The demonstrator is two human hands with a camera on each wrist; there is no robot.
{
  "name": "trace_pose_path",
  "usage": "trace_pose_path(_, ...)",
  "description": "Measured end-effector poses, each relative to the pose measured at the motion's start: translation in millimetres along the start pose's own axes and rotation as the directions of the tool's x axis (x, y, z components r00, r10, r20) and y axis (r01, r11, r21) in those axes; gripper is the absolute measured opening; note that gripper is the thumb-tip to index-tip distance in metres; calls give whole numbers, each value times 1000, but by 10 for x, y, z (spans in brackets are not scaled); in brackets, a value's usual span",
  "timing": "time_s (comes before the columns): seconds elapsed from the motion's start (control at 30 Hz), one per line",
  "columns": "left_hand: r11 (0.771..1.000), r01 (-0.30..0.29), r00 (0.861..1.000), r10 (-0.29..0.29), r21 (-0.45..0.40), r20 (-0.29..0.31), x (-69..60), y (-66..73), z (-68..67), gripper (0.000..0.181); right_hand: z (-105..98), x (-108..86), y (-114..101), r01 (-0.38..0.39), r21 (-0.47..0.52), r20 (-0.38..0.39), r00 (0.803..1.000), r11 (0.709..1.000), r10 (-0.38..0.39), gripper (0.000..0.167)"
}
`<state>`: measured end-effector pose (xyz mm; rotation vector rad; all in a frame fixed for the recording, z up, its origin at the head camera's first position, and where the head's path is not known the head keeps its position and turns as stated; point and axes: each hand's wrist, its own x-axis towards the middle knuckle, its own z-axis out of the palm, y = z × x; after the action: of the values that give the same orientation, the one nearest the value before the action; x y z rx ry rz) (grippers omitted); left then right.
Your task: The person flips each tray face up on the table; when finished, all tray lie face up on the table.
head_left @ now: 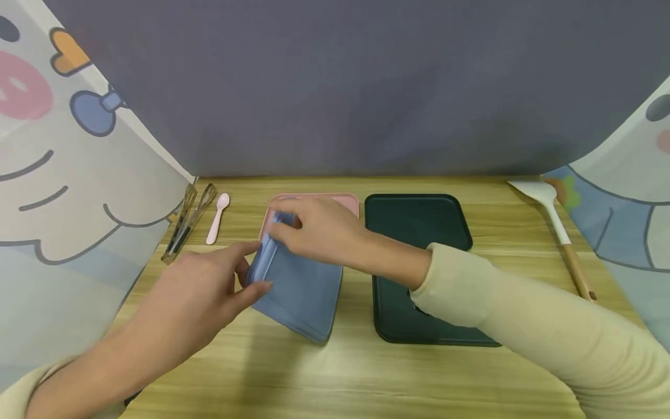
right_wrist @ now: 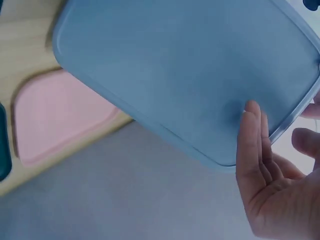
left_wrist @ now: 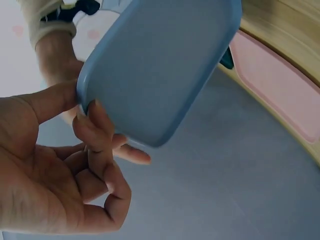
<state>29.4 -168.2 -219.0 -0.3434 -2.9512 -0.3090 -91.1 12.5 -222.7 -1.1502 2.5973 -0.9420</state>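
A blue tray (head_left: 303,285) is held tilted above the wooden table. My left hand (head_left: 193,297) pinches its left edge between thumb and fingers; the left wrist view shows the thumb and a fingertip on the rim. My right hand (head_left: 319,230) is at the tray's upper left corner. In the right wrist view its fingers (right_wrist: 250,145) are nearly straight against the blue surface, while the thumb stands apart beyond the rim. Behind the tray lies a pink tray (head_left: 345,201), partly covered by the right hand and the blue tray.
Two dark green trays (head_left: 419,209) lie on the right, partly hidden by my right arm. At the far right is a white spatula-like utensil (head_left: 546,195) with a wooden handle. Tongs (head_left: 191,221) and a small pink spoon (head_left: 217,218) lie back left. A grey wall (head_left: 335,87) closes the back.
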Motion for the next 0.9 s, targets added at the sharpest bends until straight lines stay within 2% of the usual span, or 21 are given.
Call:
trace_pose_path(0.07, 1000, -24, 999, 24, -2, -38, -1, 49, 22, 47, -17, 21, -49, 4, -37, -5, 1000, 999, -4, 16)
trace_pose_path(0.23, 998, -67, 987, 65, -7, -149, -31, 122, 95, 47, -71, 27, -134, -68, -132, 19, 997, 989, 71, 10)
trace_pose_path(0.33, 993, -112, 972, 104, -30, -212, -37, 148, 139, 44, -128, 9, -162, -128, -189, 46, 989, 974, 139, 21)
trace_pose_path(0.43, 986, -163, 960, 148, -45, -237, -22, 178, 170, 44, -197, -30, -178, -176, -213, 73, 978, 961, 195, 33)
trace_pose_path(0.5, 980, -185, 961, 166, -68, -222, -18, 204, 178, 44, -241, -68, -189, -204, -205, 90, 970, 957, 226, 36)
trace_pose_path(0.57, 973, -195, 967, 169, -127, -191, -14, 234, 169, 44, -281, -108, -196, -236, -190, 102, 961, 953, 258, 36)
trace_pose_path(0.7, 952, -176, 981, 148, -252, -124, -10, 246, 112, 41, -353, -186, -178, -302, -164, 123, 938, 939, 323, 39)
trace_pose_path(0.77, 943, -142, 989, 122, -302, -85, 7, 195, 80, 38, -391, -234, -141, -340, -137, 140, 923, 930, 358, 42)
trace_pose_path(0.83, 928, -77, 997, 82, -364, -1, 51, 81, 67, 34, -427, -283, -80, -377, -77, 157, 910, 923, 384, 43)
trace_pose_path(0.9, 911, 0, 994, 44, -412, 97, 116, -88, 99, 32, -458, -342, 2, -398, 14, 179, 904, 917, 389, 43)
